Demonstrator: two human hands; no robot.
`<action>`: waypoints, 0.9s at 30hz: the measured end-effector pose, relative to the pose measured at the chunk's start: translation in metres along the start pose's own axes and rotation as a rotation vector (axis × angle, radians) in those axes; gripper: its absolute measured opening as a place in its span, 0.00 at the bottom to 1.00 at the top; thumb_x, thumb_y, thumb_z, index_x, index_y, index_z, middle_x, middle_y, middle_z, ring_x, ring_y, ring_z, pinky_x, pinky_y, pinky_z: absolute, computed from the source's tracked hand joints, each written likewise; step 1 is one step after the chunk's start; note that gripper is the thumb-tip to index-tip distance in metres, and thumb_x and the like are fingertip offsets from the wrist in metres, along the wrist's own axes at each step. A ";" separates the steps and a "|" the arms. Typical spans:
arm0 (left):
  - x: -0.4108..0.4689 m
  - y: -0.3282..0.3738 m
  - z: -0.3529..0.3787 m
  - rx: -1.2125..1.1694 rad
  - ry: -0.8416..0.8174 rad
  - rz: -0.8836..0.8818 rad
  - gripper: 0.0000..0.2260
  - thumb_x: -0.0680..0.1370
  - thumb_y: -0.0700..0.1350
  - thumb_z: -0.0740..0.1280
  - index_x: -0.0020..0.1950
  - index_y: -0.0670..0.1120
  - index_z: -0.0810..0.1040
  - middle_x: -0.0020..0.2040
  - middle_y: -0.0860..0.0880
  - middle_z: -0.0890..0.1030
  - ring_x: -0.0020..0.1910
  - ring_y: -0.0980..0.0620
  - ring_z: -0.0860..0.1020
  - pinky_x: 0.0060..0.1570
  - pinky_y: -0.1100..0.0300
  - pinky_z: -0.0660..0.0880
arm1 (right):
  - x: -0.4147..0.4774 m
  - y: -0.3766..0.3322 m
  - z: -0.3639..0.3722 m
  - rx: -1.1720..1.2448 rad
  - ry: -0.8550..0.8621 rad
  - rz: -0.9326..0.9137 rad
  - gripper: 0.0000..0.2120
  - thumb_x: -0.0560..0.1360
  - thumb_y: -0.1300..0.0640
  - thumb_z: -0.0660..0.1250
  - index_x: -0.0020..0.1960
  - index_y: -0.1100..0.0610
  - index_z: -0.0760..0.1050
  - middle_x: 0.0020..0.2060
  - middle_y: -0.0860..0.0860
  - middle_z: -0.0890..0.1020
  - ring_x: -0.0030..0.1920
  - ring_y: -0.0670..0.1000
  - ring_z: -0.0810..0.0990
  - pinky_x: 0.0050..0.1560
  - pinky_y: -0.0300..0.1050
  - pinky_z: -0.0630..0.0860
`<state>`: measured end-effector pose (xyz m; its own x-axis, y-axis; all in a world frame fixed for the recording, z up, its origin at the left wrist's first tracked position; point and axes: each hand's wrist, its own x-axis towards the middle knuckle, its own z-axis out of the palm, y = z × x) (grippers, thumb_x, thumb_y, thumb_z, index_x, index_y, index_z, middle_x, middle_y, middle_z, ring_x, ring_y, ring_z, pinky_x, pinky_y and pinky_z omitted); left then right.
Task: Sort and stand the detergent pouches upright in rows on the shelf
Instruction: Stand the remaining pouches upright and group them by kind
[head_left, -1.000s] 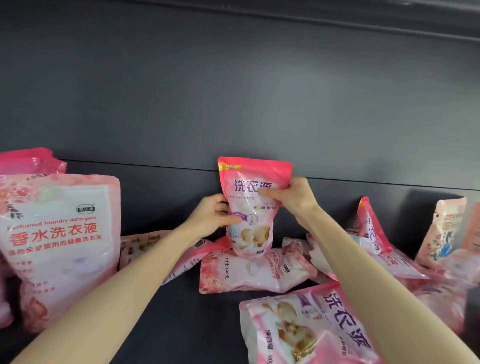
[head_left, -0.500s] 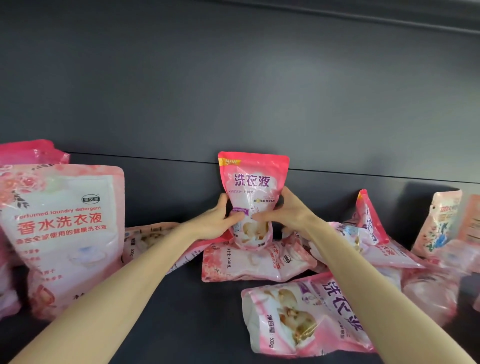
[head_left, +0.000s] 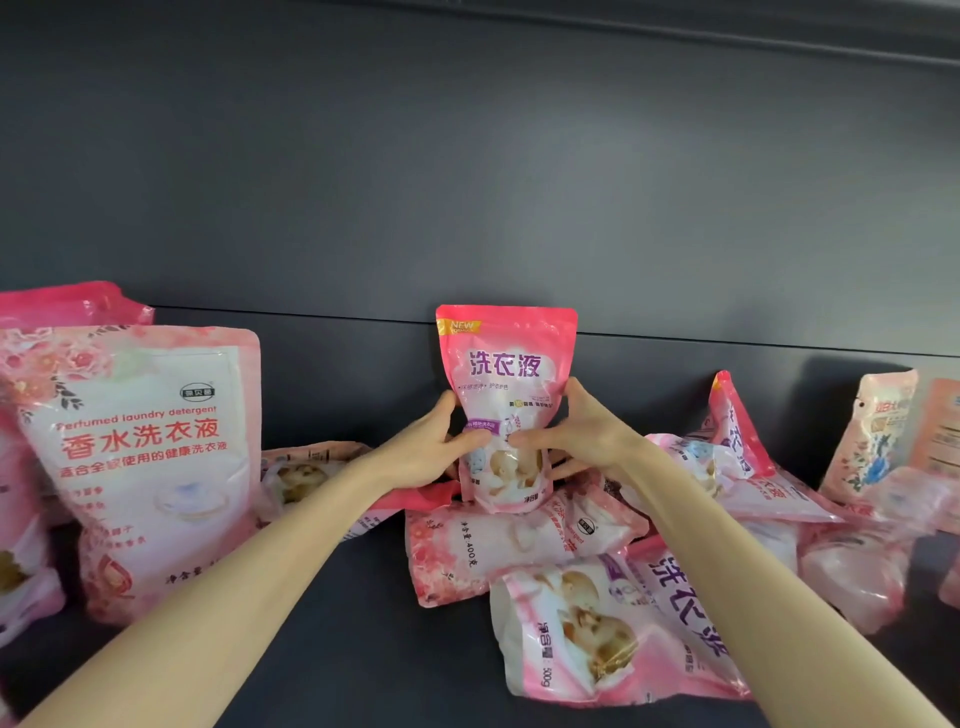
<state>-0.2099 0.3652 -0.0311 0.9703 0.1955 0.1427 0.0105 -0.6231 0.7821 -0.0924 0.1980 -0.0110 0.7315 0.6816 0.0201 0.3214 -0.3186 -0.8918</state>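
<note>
A shop: dark display shelf (head_left: 363, 623) stocked with many retail detergent pouches (head_left: 140, 457).

Text on the middle pouch (head_left: 506, 364): yellow "NEW" badge top left, purple 洗衣液 below it. The big left pouch (head_left: 140, 467) reads "Perfumed laundry detergent", red 香水洗衣液, then a smaller line 适合全家使用的健康洗衣液. The flat pouch (head_left: 493, 545) under the middle one shows 400克, the front pouch (head_left: 597, 639) lying sideways shows 洗衣液 and 500g, and print on the far-right pouches (head_left: 867, 436) is too blurred to read.
</note>
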 end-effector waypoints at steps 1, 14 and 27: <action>0.000 0.001 0.000 0.000 0.034 0.005 0.28 0.79 0.53 0.61 0.76 0.55 0.51 0.69 0.54 0.71 0.63 0.53 0.74 0.64 0.56 0.69 | 0.003 0.000 0.001 0.018 0.027 -0.021 0.33 0.65 0.57 0.79 0.62 0.53 0.63 0.53 0.52 0.78 0.48 0.53 0.82 0.45 0.56 0.82; 0.009 -0.008 -0.002 0.063 0.242 0.003 0.13 0.78 0.47 0.65 0.61 0.51 0.66 0.48 0.48 0.81 0.47 0.52 0.80 0.52 0.48 0.78 | 0.029 0.009 0.012 0.019 0.104 -0.053 0.32 0.64 0.62 0.79 0.61 0.57 0.65 0.55 0.56 0.77 0.54 0.56 0.80 0.44 0.56 0.82; -0.005 -0.001 -0.009 0.297 0.152 -0.099 0.16 0.77 0.53 0.65 0.60 0.46 0.73 0.52 0.48 0.80 0.49 0.52 0.78 0.50 0.56 0.74 | 0.019 0.010 0.015 -0.119 0.100 0.008 0.33 0.60 0.50 0.80 0.60 0.56 0.69 0.51 0.51 0.80 0.51 0.53 0.82 0.44 0.53 0.83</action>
<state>-0.2170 0.3713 -0.0271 0.9139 0.3633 0.1811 0.1948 -0.7840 0.5895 -0.0844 0.2172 -0.0265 0.7887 0.6116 0.0629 0.3794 -0.4037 -0.8325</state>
